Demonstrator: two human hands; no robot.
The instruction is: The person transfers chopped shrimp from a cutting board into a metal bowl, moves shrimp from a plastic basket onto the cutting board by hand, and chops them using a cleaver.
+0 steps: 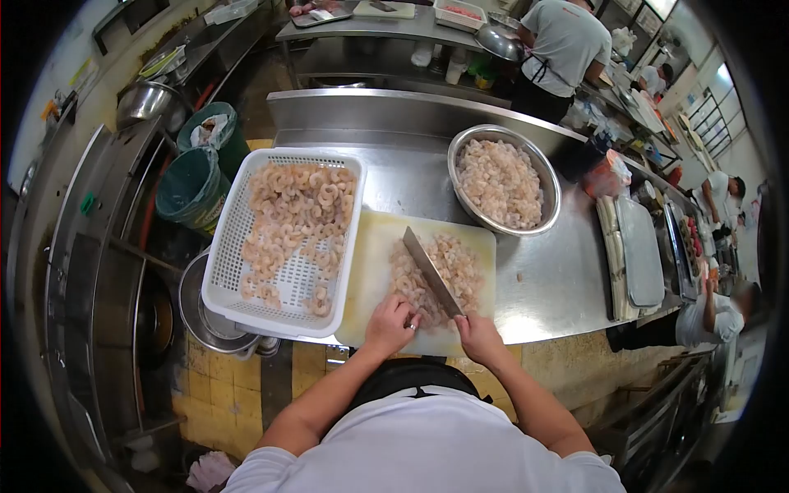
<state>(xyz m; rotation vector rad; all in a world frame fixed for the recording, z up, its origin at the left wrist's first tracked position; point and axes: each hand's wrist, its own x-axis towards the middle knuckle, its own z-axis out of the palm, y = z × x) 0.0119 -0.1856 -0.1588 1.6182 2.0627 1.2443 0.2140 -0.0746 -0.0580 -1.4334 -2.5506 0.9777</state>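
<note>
The right hand is closed around the handle end of a broad, flat metal knife, whose blade slants across the chopped shrimp. The left hand, fingers curled and partly bent inward, rests at the near edge of the moist, pale-pink pieces; whether it pinches any, I cannot tell. The pieces lie spread on a smooth, yellowish-white rectangular cutting board with rounded corners. Left of it, a white perforated plastic basket holds curled whole shrimp. Farther off, a round, shiny steel bowl heaped with glistening pieces stands on the brushed metal desk.
</note>
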